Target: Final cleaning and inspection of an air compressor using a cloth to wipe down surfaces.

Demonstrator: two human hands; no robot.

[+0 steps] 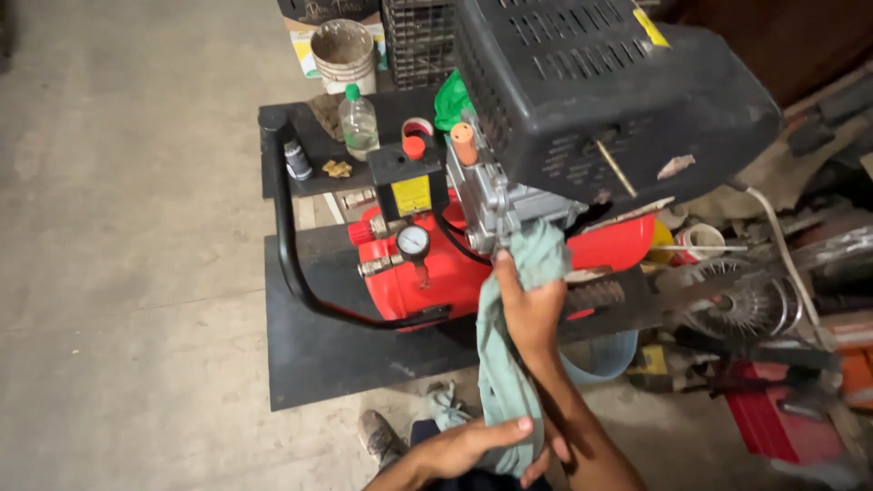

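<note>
Two hands, left hand [459,447]; right hand [530,305], grip one cloth [509,364].

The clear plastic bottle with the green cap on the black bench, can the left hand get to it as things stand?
Probably not without letting go: the left hand grips the low end of the pale green cloth, and the red compressor tank stands between it and the clear plastic bottle.

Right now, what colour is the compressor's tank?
Red. The air compressor tank sits under a black motor cover; the head view shows it clearly.
</note>
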